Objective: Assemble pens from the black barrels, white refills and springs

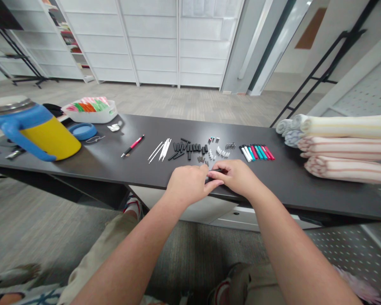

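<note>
My left hand and my right hand meet at the front edge of the dark table, fingers pinched together around a small black pen part. Just beyond them lie rows of pen pieces: black barrels, white refills, small white and grey bits, and coloured caps in white, teal, pink and red. A finished pink pen lies to the left.
A yellow jug with a blue handle stands at the table's left, its blue lid beside it. A white tray of coloured items is behind. Rolled striped towels are stacked at the right.
</note>
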Motion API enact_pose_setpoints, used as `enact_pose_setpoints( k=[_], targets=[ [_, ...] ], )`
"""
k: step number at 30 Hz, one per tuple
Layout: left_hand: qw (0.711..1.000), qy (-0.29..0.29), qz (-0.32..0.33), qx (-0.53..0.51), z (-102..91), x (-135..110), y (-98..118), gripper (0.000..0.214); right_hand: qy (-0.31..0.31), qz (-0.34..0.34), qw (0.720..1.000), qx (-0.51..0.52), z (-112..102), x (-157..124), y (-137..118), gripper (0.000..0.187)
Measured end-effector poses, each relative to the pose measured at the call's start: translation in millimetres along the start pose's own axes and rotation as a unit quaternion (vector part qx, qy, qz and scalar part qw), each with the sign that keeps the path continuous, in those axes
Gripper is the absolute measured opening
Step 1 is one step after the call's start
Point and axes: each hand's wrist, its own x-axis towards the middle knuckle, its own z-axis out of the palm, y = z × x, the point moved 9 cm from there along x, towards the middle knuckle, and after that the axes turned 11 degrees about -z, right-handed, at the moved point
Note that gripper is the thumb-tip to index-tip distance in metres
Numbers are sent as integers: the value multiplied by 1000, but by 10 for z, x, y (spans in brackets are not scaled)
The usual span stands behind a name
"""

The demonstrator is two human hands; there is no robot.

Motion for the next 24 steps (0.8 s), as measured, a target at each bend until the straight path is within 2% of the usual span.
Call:
enact_pose_setpoints(
  k=[24],
  targets=[
    [1000,2,1,-1,-14,0,6,59,2,-5,1000,13,8,3,-4,28]
  ],
)
